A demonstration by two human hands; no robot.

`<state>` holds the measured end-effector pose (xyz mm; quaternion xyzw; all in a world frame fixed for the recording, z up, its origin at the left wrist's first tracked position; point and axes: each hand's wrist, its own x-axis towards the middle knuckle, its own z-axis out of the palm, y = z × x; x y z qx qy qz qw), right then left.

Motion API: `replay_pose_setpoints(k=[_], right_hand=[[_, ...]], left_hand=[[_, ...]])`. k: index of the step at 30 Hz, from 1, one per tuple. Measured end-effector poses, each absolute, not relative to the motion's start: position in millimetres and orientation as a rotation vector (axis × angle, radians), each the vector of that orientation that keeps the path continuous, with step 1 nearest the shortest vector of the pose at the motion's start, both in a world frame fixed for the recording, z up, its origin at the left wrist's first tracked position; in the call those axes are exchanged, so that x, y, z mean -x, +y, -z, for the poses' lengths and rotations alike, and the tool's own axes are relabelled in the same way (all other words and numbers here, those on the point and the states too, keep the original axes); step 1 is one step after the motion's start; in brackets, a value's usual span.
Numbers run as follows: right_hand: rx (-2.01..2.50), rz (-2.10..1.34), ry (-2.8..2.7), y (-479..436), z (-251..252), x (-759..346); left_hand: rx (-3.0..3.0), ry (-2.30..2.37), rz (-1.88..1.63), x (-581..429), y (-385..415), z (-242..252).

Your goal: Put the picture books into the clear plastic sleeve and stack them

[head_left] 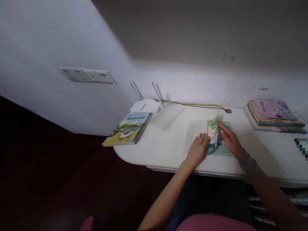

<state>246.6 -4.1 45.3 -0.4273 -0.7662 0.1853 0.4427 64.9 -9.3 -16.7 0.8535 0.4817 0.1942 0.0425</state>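
Head view: one green picture book (225, 149), lying on the white tabletop (156, 144), front cover (212, 138) curled upward. One translucent sheet (191, 131), left of the curl. Left hand (198, 149): flattened, fingers straight, beside the curl. Right hand (229, 139): fingers extended, unclenched, at the cover's edge (contact unclear). Also: book stack (274, 110), right; illustrated book (128, 128), left, near a white router (144, 106).

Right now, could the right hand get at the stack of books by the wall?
Probably yes: nothing visible blocks the way from the right hand across the desk to the stack of books. Its fingers are at the curled cover, so it would likely need to leave that first.
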Motion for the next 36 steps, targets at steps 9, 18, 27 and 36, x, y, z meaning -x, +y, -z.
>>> replay_pose_setpoints(k=[9, 18, 27, 36], right_hand=[[1.165, 0.13, -2.653, 29, -29, -211], [1.167, 0.154, -2.744, 32, -9, -215], [1.097, 0.123, -2.715, 27, -9, -198], [1.326, -0.061, -2.15, 62, -6, -220]], left_hand=[[-2.505, 1.857, -0.345, -31, -5, 25], [-2.474, 1.869, -0.363, -32, -6, 25], [-2.412, 1.991, -0.359, -43, -15, 25], [-2.418, 1.996, -0.327, -46, -19, 29]])
